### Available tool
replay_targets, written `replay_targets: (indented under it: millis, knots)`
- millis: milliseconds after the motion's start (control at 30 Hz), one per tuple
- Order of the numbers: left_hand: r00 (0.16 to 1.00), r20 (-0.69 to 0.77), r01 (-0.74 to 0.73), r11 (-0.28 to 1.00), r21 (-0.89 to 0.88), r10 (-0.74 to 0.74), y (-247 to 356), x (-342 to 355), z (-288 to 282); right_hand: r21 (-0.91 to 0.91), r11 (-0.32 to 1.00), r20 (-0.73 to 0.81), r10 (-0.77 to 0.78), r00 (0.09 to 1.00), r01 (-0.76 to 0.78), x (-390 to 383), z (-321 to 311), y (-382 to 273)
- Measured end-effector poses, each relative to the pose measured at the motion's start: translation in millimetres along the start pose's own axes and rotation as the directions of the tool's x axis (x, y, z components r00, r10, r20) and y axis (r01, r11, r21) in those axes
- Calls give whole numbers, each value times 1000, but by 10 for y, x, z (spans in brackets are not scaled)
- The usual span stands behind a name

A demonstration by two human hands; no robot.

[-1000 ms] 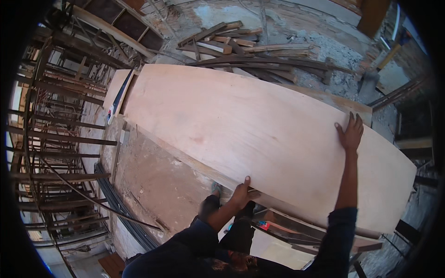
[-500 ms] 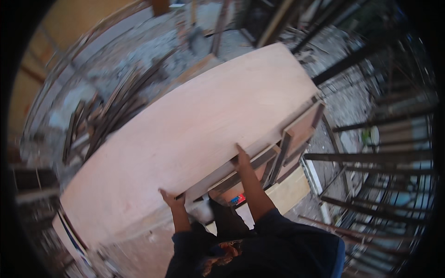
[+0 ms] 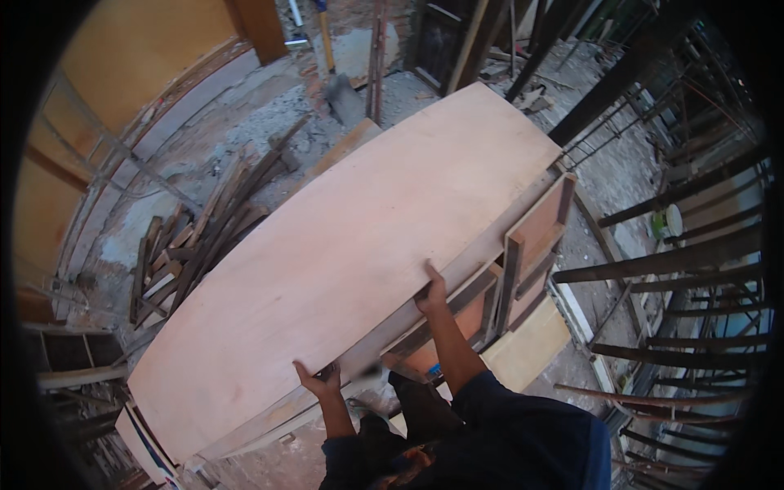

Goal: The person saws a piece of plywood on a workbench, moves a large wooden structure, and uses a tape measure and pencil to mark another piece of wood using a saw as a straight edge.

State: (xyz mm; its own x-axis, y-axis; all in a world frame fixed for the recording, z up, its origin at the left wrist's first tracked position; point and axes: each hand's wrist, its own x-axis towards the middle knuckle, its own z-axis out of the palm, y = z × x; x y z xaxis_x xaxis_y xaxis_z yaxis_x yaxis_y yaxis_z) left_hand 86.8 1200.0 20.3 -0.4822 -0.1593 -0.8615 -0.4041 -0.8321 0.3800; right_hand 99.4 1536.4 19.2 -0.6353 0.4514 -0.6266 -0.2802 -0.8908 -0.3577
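A long, pale pinkish plywood sheet [image 3: 343,253] stretches diagonally before me, from the lower left to the upper right. Its near long edge is held by both of my hands. My left hand [image 3: 321,382] grips that edge left of the middle, thumb on top and fingers curled underneath. Farther right, my right hand [image 3: 432,292] grips the same edge in the same way, with the fingers partly hidden below. Under the sheet, a strip of another board [image 3: 380,347] shows along the near side.
Framed wooden panels [image 3: 465,314] lie close by my right forearm. Scrap timber [image 3: 196,233] is heaped beyond the sheet, with a shovel [image 3: 341,98] farther back. Dark poles [image 3: 661,265] jut in from the right. A yellow wall [image 3: 155,57] stands at far left.
The whole view has shifted and become sharper. Both hands keep their hold on the plywood edge, and more of the board beneath shows at the near left.
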Motion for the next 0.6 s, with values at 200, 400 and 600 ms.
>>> replay_targets:
  millis: [200,400,600]
  knots:
    - [900,409,-169,986,5,152,28,-257,143,-61,992,82,-102,991,107,-64,194,4]
    - [922,366,-144,989,26,125,213,-598,285,-139,984,58,-103,993,111,-323,586,-119]
    - [951,306,-90,989,113,51,625,-1038,422,-126,972,12,-196,981,196,-911,908,-209]
